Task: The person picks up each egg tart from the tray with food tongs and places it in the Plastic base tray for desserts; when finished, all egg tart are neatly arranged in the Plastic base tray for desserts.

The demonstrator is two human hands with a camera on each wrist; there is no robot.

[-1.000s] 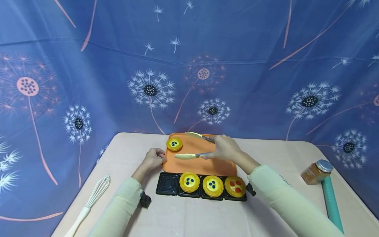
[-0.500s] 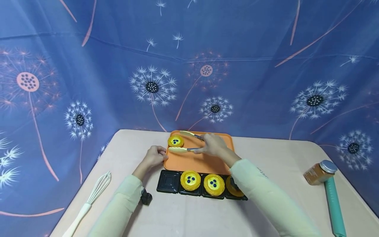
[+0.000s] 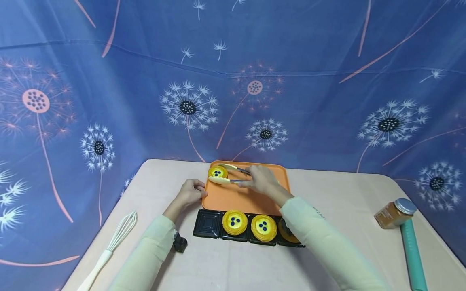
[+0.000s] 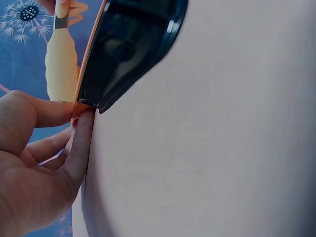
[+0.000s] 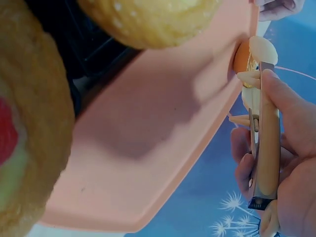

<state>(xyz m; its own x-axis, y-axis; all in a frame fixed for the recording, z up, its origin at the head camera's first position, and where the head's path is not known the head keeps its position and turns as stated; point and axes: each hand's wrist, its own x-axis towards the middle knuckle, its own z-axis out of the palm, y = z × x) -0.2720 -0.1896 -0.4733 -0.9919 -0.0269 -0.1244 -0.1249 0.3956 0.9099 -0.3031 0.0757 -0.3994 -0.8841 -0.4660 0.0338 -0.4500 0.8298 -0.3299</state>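
My left hand (image 3: pixel 190 192) pinches the left rim of an orange tray (image 3: pixel 240 199); the left wrist view shows thumb and fingers (image 4: pixel 78 148) on either side of that edge. In my right hand (image 3: pixel 263 178) is a pair of tongs (image 5: pixel 269 148), with pale scalloped ends and tan grips. Their two ends stand spread on either side of a small tart (image 3: pixel 217 171) with blueberry-like dots, at the tray's far left corner. In front of the tray is a black four-part container, whose left compartment (image 3: pixel 206 223) is bare.
Two blueberry-topped tarts (image 3: pixel 234 222) fill the container's middle compartments; the rightmost tart (image 3: pixel 287 232) is partly behind my right sleeve. A whisk (image 3: pixel 113 246) lies left. At the right are a silver-lidded jar (image 3: pixel 395 213) and a teal roll (image 3: pixel 413 254). A patterned blue cloth (image 3: pixel 233 81) hangs behind.
My right hand has carried the spread tongs leftward until their ends flank the tart in the tray's corner. My right sleeve now covers part of the rightmost tart. The left hand keeps its hold.
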